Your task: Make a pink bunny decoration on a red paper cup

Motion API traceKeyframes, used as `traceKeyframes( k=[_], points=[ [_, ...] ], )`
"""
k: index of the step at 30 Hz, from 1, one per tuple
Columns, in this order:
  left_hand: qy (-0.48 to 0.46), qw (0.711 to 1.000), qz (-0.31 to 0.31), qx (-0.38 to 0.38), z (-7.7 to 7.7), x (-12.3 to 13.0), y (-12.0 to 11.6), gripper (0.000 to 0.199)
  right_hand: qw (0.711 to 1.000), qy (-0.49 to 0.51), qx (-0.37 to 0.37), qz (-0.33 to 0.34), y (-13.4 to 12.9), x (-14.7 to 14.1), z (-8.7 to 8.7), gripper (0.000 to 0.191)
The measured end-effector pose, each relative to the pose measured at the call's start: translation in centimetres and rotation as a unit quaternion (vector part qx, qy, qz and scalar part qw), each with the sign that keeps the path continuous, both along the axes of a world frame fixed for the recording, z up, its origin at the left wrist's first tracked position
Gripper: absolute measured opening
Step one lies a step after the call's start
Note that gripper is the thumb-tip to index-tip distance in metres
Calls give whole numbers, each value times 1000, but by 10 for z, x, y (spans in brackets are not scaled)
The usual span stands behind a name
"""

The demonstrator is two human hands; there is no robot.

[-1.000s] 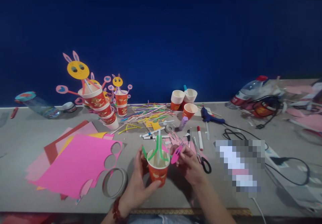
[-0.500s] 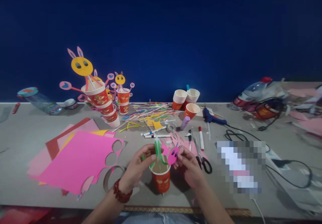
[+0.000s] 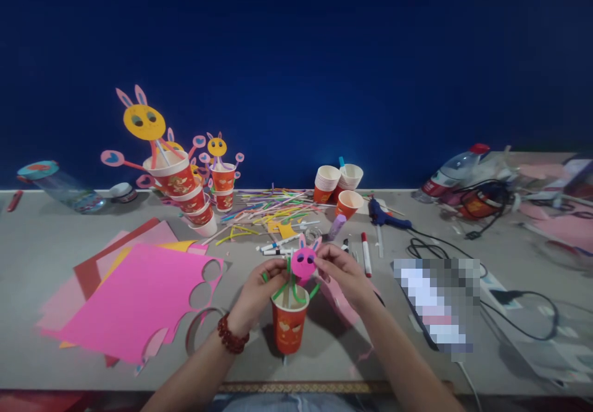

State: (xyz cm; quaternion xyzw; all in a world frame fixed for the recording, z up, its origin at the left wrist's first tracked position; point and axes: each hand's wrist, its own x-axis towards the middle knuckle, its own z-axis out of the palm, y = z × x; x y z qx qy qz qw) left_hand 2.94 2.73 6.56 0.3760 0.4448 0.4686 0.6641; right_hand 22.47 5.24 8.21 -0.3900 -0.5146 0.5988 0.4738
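In front of me stands a red paper cup (image 3: 289, 328) with a white rim, upright on the table. Green pipe cleaners (image 3: 297, 293) and a pale straw rise out of it, with green ends bent out over the rim. The fingers of my left hand (image 3: 260, 288) are closed on a green pipe cleaner at the cup's left. Above the rim, my right hand (image 3: 345, 273) pinches the right edge of a pink paper bunny face (image 3: 303, 264) with ears and drawn eyes. The face's back is hidden.
Coloured paper sheets (image 3: 134, 301) and a tape roll (image 3: 199, 332) lie left. Finished bunny cups (image 3: 173, 180) stand behind them. Further back are loose pipe cleaners (image 3: 273, 204), stacked cups (image 3: 327, 180) and a glue gun (image 3: 386, 216). A red marker (image 3: 365, 254) and a blurred-out phone (image 3: 433, 307) lie right.
My right hand has raised the pink bunny face up and to the left, turning it upright toward me above the cup. The left hand stays at the green pipe cleaners. The view has shifted slightly.
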Motion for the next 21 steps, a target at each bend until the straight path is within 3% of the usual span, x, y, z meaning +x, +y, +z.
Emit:
traceKeyframes(
  k=[8, 14, 21],
  points=[
    [-62, 998, 3, -25, -13, 0, 5, 38, 999, -27, -22, -8, 21, -7, -11, 30],
    [-54, 998, 6, -27, -18, 1, 6, 29, 999, -33, -18, -10, 27, -5, -11, 31],
    [-94, 995, 0, -32, -14, 1, 6, 26, 999, -41, -20, 13, 28, -10, -15, 33]
  ],
)
